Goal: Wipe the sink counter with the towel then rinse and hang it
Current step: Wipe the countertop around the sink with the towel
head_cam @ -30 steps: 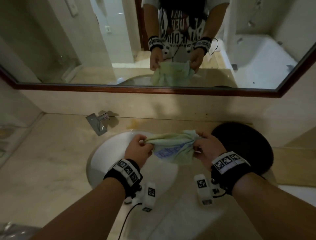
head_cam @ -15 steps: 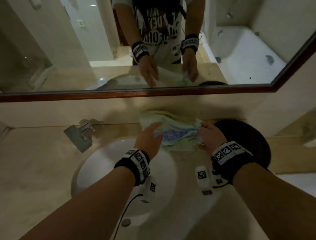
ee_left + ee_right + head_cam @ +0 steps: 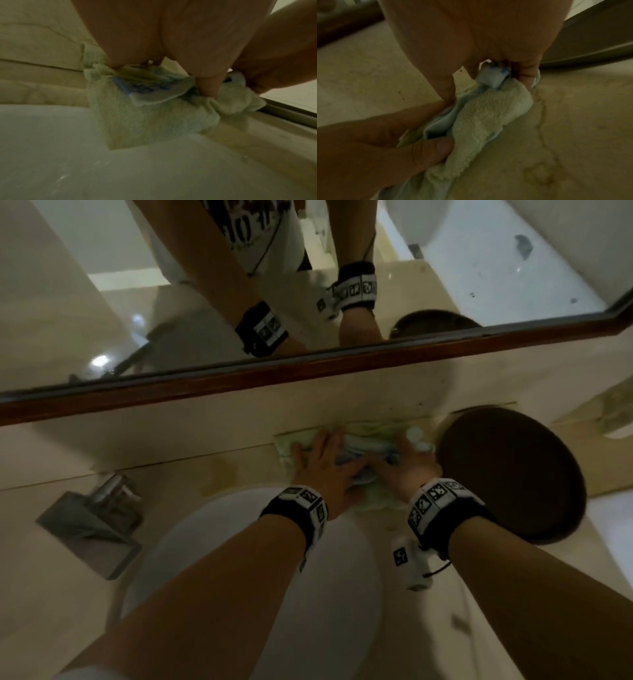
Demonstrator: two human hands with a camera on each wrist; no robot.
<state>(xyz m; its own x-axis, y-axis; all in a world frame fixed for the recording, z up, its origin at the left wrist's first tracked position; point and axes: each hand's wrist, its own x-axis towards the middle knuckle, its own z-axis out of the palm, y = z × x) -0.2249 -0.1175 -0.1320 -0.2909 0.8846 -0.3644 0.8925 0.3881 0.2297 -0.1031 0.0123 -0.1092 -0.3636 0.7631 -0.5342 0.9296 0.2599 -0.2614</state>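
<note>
The pale green towel (image 3: 363, 445) with a blue print lies bunched on the beige counter (image 3: 205, 474), behind the sink and against the back wall. My left hand (image 3: 322, 463) lies on its left part with fingers spread and pressing down. My right hand (image 3: 400, 470) sits on its right part with fingers curled. In the right wrist view my right hand (image 3: 471, 33) pinches a fold of the towel (image 3: 488, 115). The left wrist view shows my left hand (image 3: 154, 33) bearing down on the towel (image 3: 145, 121) at the basin's edge.
The white basin (image 3: 239, 559) is below my forearms. A metal faucet (image 3: 85, 518) stands at its left. A dark round dish (image 3: 510, 474) sits on the counter just right of my right hand. A wood-framed mirror (image 3: 308, 364) runs above the low back wall.
Both hands moved forward from above the basin and brought the towel down onto the counter by the wall. My left hand let go of its pinch and spread flat on the cloth.
</note>
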